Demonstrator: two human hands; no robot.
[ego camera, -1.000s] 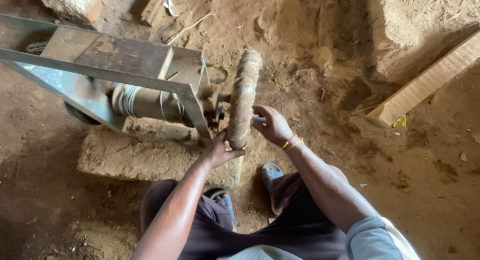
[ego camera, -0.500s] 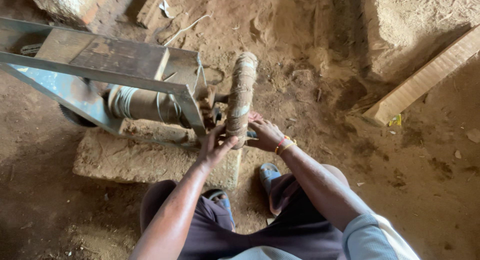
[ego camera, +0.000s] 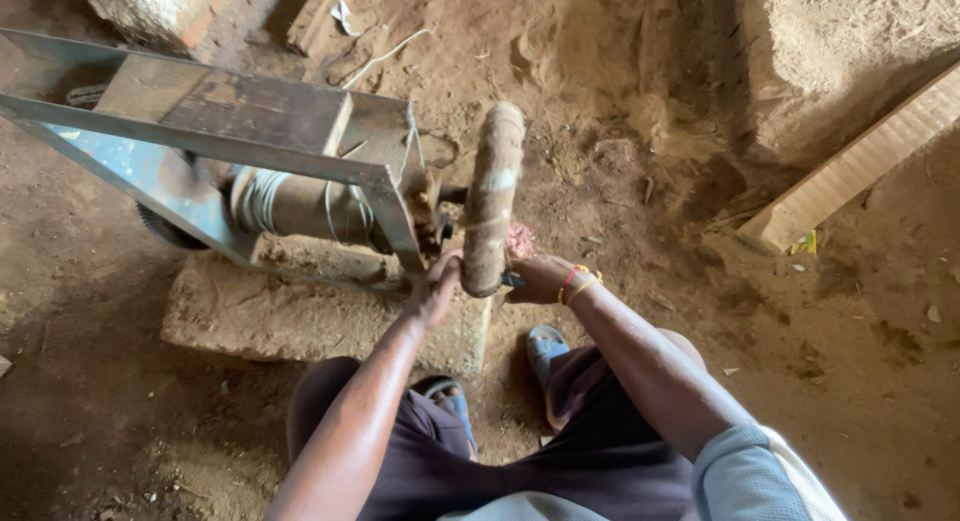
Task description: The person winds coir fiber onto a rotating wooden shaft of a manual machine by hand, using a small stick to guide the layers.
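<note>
1. The left hand [ego camera: 437, 289] is closed around the lower rim of a wrapped wheel [ego camera: 493, 196], with the fingers curled against its near edge.
2. The right hand [ego camera: 541, 278] sits at the other side of the same rim, low down. Its fingers appear bent round a small dark handle, though how firmly they hold it cannot be told from this angle. Red and yellow bangles [ego camera: 575, 279] circle that wrist.
3. The wheel stands upright and edge-on to the camera, bound in pale fibre, at the end of a metal frame [ego camera: 215, 146].
4. Inside the frame lies a drum [ego camera: 295, 206] on its side, with thin cord wound round it.
5. The frame rests on a flat stone block [ego camera: 280, 316] set in the dirt floor [ego camera: 620, 91].
6. A wooden plank [ego camera: 860, 161] leans at the right, well apart from the hands.
7. Blue sandals [ego camera: 545, 343] show below the wheel, between the person's knees.
</note>
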